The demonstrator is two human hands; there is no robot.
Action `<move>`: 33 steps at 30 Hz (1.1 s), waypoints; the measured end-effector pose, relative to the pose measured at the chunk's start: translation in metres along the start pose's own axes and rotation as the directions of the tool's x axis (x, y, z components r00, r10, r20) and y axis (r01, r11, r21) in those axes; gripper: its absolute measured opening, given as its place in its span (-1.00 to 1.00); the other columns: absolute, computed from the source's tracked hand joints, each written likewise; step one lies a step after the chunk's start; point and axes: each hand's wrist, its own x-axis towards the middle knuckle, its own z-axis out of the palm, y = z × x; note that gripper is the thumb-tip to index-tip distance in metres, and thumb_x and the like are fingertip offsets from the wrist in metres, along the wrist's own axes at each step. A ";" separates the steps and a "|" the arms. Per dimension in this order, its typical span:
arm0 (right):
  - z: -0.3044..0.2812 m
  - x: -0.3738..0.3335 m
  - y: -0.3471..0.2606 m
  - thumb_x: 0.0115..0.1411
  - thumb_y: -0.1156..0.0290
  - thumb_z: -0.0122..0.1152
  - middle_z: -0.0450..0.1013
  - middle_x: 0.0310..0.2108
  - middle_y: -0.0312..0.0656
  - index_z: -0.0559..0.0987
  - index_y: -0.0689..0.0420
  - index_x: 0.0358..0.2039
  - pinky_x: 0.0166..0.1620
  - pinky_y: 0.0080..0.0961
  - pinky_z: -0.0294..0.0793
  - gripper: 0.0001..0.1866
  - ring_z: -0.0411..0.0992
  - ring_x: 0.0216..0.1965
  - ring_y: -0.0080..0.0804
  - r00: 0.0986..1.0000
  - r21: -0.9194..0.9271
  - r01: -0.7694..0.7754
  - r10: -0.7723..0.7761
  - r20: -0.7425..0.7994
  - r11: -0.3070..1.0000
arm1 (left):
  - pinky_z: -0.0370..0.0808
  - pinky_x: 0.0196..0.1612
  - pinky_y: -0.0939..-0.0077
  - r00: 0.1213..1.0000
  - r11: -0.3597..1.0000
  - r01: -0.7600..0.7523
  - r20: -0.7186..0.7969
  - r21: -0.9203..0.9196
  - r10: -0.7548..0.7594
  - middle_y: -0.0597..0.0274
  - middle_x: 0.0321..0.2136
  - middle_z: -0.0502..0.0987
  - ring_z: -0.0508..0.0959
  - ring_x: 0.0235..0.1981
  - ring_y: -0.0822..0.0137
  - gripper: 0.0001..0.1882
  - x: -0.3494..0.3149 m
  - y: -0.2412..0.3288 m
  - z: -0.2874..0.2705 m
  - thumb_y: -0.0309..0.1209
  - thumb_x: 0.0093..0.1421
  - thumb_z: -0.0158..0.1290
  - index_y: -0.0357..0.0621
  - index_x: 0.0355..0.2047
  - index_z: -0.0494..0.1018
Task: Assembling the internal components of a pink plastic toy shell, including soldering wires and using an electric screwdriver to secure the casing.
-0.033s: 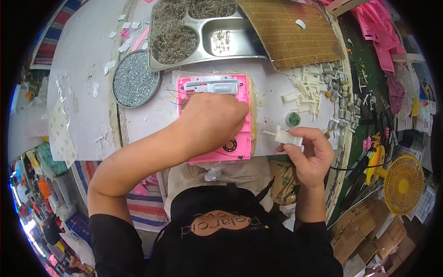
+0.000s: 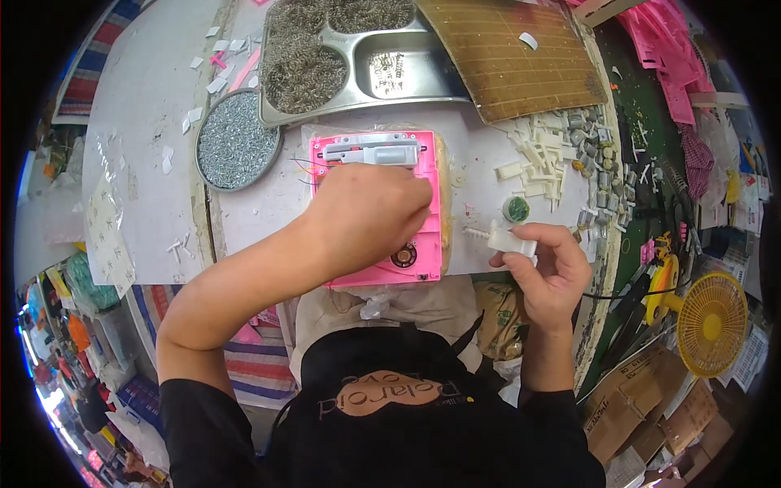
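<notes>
A bright pink plastic casing (image 2: 425,213) lies on a padded block in front of me. Set along its far end is a grey and silver mechanism (image 2: 382,153), and a round black speaker-like disc (image 2: 403,255) sits near its close edge. My left hand (image 2: 370,207) is closed over the casing's middle, its fingertips hidden beneath it. To the right of the casing, my right hand (image 2: 549,264) pinches a white plastic part (image 2: 512,241) between thumb and fingers. A ridged white shaft (image 2: 477,233) sticks out leftward from that part. Just beyond it stands a small round pot of green stuff (image 2: 516,209).
A round dish of small metal screws (image 2: 240,138) stands left of the casing. Behind are a steel compartment tray (image 2: 350,81) with springs and a brown board (image 2: 512,57). White parts (image 2: 537,159) and small motors (image 2: 602,163) lie right; a yellow fan (image 2: 710,328) is farther right.
</notes>
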 end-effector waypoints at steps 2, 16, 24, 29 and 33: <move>0.003 -0.001 -0.001 0.09 0.55 0.54 0.63 -0.27 -0.23 0.65 0.27 -0.11 -0.23 -0.62 0.49 -0.66 0.50 -0.33 -0.59 0.997 0.072 -0.033 0.038 -0.070 0.997 | 0.55 -0.35 0.13 0.996 0.988 -0.064 -0.067 -0.143 0.055 0.16 -0.45 0.59 0.63 -0.40 0.01 -0.89 -0.008 -0.005 -0.002 -0.39 0.15 0.20 -0.13 -0.33 0.59; 0.014 0.012 -0.005 0.18 0.55 0.43 0.64 -0.20 -0.17 0.64 0.23 -0.09 -0.23 -0.57 0.54 -0.73 0.55 -0.35 -0.47 0.999 -0.059 -0.019 0.020 0.031 0.998 | 0.58 -0.37 0.17 0.999 0.998 -0.044 -0.010 -0.045 0.044 0.12 -0.44 0.59 0.65 -0.41 0.07 -0.91 -0.014 0.005 -0.006 -0.44 0.11 0.20 -0.16 -0.39 0.55; 0.042 0.055 -0.008 -0.07 0.48 0.47 0.51 -0.20 -0.24 0.66 0.10 -0.24 -0.09 -0.25 0.46 -0.69 0.41 -0.13 -0.15 0.816 -0.515 0.574 -0.393 0.424 0.637 | 0.46 -0.48 0.48 0.885 0.949 0.092 -0.412 -0.303 -0.218 0.17 -0.46 0.55 0.54 -0.55 0.34 -0.89 -0.053 -0.008 0.008 -0.61 0.13 0.28 -0.22 -0.33 0.60; 0.050 0.065 -0.016 -0.08 0.45 0.45 0.50 -0.24 -0.26 0.67 0.11 -0.29 -0.12 -0.28 0.46 -0.73 0.42 -0.14 -0.19 0.734 -0.505 0.674 -0.408 0.543 0.540 | 0.41 -0.54 0.51 0.827 0.937 0.005 -0.525 -0.350 -0.200 0.19 -0.46 0.56 0.51 -0.59 0.38 -0.88 -0.052 -0.010 0.025 -0.63 0.11 0.30 -0.23 -0.35 0.60; 0.043 0.079 -0.012 -0.13 0.46 0.51 0.50 -0.24 -0.23 0.65 0.09 -0.24 -0.13 -0.26 0.47 -0.63 0.42 -0.17 -0.14 0.652 -0.392 0.734 -0.415 0.635 0.554 | 0.39 -0.56 0.52 0.805 0.938 -0.032 -0.566 -0.344 -0.180 0.20 -0.47 0.56 0.48 -0.61 0.40 -0.86 -0.050 -0.014 0.031 -0.64 0.09 0.30 -0.23 -0.35 0.60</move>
